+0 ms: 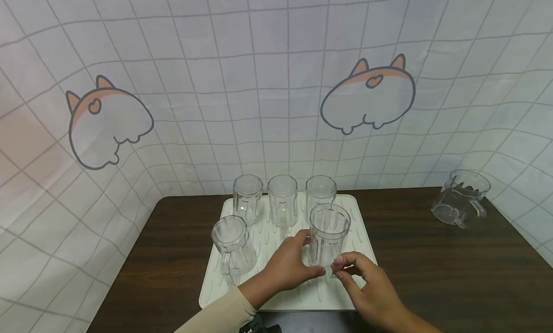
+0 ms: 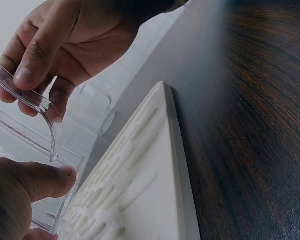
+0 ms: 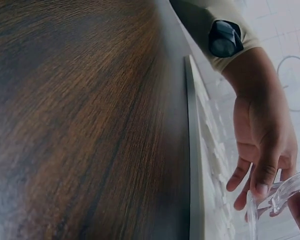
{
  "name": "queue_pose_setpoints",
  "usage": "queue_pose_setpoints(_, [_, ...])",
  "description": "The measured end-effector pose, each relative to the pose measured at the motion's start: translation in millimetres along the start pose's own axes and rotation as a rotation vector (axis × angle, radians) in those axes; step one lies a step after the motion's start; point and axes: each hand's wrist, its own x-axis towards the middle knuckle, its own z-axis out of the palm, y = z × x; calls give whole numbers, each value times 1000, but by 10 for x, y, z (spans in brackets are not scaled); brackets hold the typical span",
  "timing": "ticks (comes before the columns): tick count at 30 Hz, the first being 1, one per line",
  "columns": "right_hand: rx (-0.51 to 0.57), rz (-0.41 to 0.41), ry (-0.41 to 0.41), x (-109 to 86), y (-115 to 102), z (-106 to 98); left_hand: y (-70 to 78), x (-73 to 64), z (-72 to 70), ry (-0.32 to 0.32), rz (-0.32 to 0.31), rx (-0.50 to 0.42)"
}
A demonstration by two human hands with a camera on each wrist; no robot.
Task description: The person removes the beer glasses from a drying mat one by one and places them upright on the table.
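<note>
Over the front right of a white ridged tray (image 1: 276, 302), a clear glass mug (image 1: 328, 226) stands with its round rim facing up. My left hand (image 1: 287, 263) grips the mug low on its left side, thumb in front and fingers behind. From the right, my right hand (image 1: 369, 285) pinches the mug's handle (image 2: 51, 117) between thumb and fingers. The left wrist view shows the left thumb (image 2: 45, 180) pressed along the mug's lower end, close over the tray.
Several other clear mugs stand on the tray: one at front left (image 1: 233, 246) and a row along the back, including a middle mug (image 1: 282, 203). Another clear mug (image 1: 460, 198) sits tilted at the back right of the dark wooden table (image 1: 432, 266). A grid-patterned cloth (image 1: 276, 107) hangs behind.
</note>
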Motion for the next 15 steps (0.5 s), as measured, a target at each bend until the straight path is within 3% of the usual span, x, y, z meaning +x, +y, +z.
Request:
queue_pose_setpoints(7, [-65,72,9,-36,-9,-75,1,-34,-46,31,55,37])
queue_pose_setpoints(15, [-132,74,49,-25,40,-207,47,-167,-200,38,80,118])
